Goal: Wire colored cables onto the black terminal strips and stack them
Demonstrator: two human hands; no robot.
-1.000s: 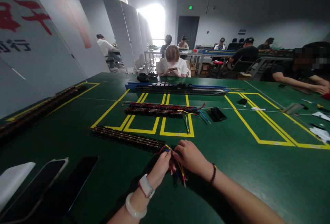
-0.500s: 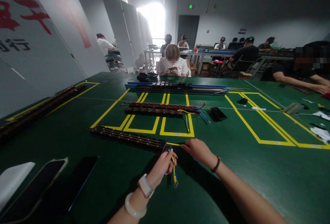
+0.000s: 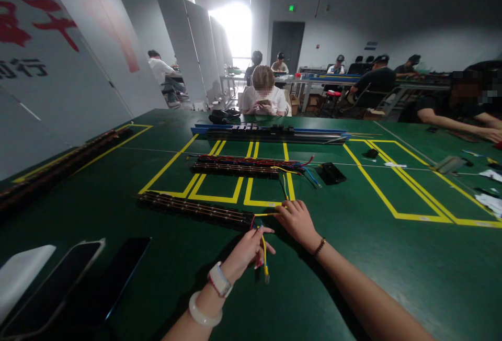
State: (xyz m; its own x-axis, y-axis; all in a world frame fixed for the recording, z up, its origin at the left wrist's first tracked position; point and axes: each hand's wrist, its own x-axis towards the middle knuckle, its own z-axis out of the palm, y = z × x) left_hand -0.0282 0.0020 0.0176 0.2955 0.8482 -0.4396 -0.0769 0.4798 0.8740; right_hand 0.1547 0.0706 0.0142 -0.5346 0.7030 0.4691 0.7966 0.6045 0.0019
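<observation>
A long black bar assembly with copper-coloured strips lies slanted on the green table. Several wires come out of its right end. At that end my left hand holds the wires between thumb and index finger, its other fingers spread. From it hangs a yellow wire ending in a ring-like metal terminal. My right hand, palm down, has its fingers curled on another yellow wire stretched straight out from the assembly's end. Its fingertips are partly hidden.
A similar wired assembly lies farther back, with a small black box at its right. Behind are blue rails. Two dark phones and a white object lie front left. A person sits opposite; another's arm rests at right.
My right hand has turned more palm-down and shifted slightly, still at the yellow wire. The left hand's lower fingers have spread apart. The bar assembly lies about where it was.
</observation>
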